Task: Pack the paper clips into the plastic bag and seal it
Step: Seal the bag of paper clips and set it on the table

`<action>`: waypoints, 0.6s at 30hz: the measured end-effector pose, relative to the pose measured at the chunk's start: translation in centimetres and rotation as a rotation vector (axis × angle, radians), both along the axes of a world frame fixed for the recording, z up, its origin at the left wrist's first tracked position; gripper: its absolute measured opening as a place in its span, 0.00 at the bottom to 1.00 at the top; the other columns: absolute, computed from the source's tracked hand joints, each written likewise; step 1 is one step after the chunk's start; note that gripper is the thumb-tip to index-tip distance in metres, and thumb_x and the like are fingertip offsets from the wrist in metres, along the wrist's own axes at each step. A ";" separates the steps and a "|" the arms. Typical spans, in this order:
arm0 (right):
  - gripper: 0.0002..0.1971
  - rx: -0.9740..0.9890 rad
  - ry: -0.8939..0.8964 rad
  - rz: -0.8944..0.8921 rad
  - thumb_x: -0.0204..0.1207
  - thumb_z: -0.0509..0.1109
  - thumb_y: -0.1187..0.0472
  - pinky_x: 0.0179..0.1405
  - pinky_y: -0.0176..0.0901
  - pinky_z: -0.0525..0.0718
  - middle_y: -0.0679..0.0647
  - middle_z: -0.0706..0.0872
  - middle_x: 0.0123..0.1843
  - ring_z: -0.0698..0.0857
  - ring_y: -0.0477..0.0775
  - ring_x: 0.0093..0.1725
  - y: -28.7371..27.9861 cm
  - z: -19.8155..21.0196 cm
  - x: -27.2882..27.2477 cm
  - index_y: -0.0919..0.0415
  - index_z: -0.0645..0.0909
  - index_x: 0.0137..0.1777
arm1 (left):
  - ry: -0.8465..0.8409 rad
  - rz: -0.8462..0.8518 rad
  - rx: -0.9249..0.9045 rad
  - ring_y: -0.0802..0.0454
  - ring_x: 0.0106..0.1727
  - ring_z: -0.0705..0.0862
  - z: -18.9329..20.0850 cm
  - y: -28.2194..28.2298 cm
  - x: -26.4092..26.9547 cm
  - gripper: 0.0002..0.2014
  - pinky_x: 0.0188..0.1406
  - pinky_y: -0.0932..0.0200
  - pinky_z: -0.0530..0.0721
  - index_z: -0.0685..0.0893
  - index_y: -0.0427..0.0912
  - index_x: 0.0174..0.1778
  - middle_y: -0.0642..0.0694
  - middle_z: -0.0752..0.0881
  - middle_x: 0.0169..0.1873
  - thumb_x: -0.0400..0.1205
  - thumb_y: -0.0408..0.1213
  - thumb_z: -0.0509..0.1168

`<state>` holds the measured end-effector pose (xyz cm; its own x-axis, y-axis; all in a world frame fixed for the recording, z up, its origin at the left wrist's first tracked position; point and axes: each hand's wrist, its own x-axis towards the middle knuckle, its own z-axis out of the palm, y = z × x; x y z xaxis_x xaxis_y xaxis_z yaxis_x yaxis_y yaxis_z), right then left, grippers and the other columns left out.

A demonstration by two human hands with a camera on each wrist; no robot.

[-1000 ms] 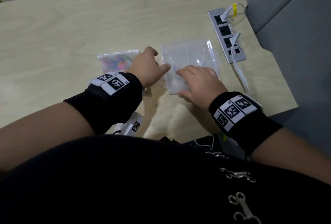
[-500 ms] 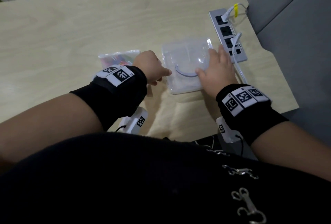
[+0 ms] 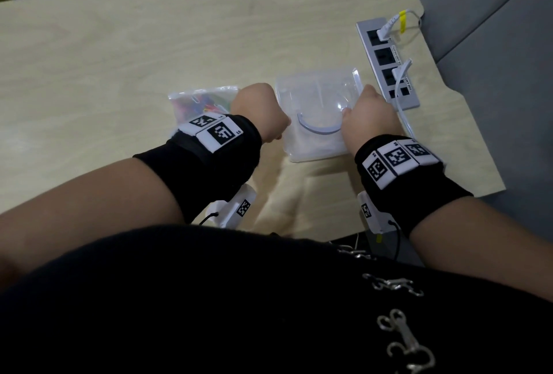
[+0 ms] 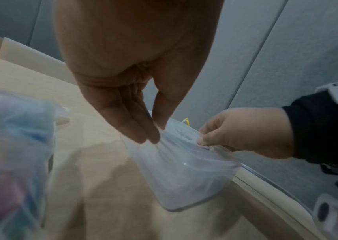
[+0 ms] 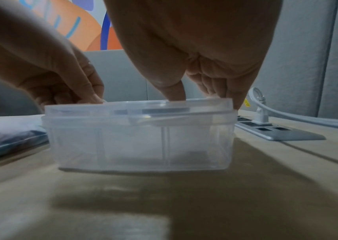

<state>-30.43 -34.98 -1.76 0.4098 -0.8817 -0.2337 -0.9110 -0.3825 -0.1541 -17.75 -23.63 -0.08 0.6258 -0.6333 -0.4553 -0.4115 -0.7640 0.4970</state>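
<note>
Gripping the clear plastic box [image 3: 314, 116] by its lid edges, left hand [image 3: 258, 110] pinching the left rim, right hand [image 3: 369, 116] the right. The plastic bag [image 3: 200, 103] with paper clips is lying just left. Looks like closing up; next probably calls for pressing the bag's seal.

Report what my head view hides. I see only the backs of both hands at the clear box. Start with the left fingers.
Observer: In the left wrist view, the left hand pinches the near edge of the lid between thumb and fingertips.
Operator: Now give me the right.
Observer: In the right wrist view, the right hand has its thumb down on the lid's top and its fingers curled over the lid's right edge.
Operator: Describe the box from the side.
Observer: The clear box stands flat on the table with the lid on it. Upright dividers show through the wall. I cannot tell whether anything is inside.
</note>
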 end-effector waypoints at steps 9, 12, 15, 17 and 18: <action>0.21 -0.028 0.020 0.024 0.82 0.60 0.64 0.41 0.47 0.71 0.62 0.76 0.72 0.82 0.65 0.63 -0.7 -0.4 0.3 0.67 0.64 0.74 | -0.083 -0.013 -0.039 0.41 0.38 0.89 -1.0 -0.3 0.2 0.08 0.48 0.47 0.89 0.84 0.36 0.36 0.41 0.90 0.34 0.69 0.31 0.60; 0.22 -0.008 -0.005 0.057 0.82 0.58 0.63 0.44 0.48 0.73 0.62 0.74 0.73 0.81 0.66 0.64 -1.7 -0.3 0.8 0.67 0.63 0.75 | -0.042 0.014 -0.074 0.40 0.39 0.90 -0.6 -0.5 0.1 0.06 0.49 0.47 0.89 0.82 0.35 0.39 0.42 0.91 0.33 0.70 0.31 0.62; 0.25 0.017 -0.001 0.047 0.83 0.57 0.62 0.50 0.50 0.78 0.62 0.69 0.79 0.80 0.65 0.66 -2.1 -0.1 1.1 0.67 0.58 0.78 | -0.020 0.008 -0.082 0.45 0.37 0.91 0.1 -0.5 0.0 0.07 0.50 0.49 0.89 0.81 0.40 0.30 0.44 0.91 0.29 0.74 0.33 0.64; 0.27 0.030 -0.020 0.034 0.84 0.57 0.61 0.54 0.52 0.79 0.61 0.66 0.80 0.79 0.65 0.67 -2.0 0.0 1.0 0.67 0.56 0.80 | -0.017 0.002 -0.091 0.47 0.35 0.91 0.3 -0.2 0.0 0.12 0.51 0.50 0.89 0.83 0.40 0.27 0.45 0.91 0.28 0.77 0.36 0.65; 0.27 0.044 -0.028 0.021 0.83 0.58 0.59 0.56 0.53 0.79 0.61 0.65 0.81 0.78 0.66 0.68 -2.0 0.0 1.0 0.67 0.55 0.80 | -0.002 0.000 -0.095 0.47 0.36 0.91 0.4 0.0 0.1 0.14 0.51 0.51 0.89 0.85 0.39 0.28 0.45 0.91 0.29 0.79 0.39 0.66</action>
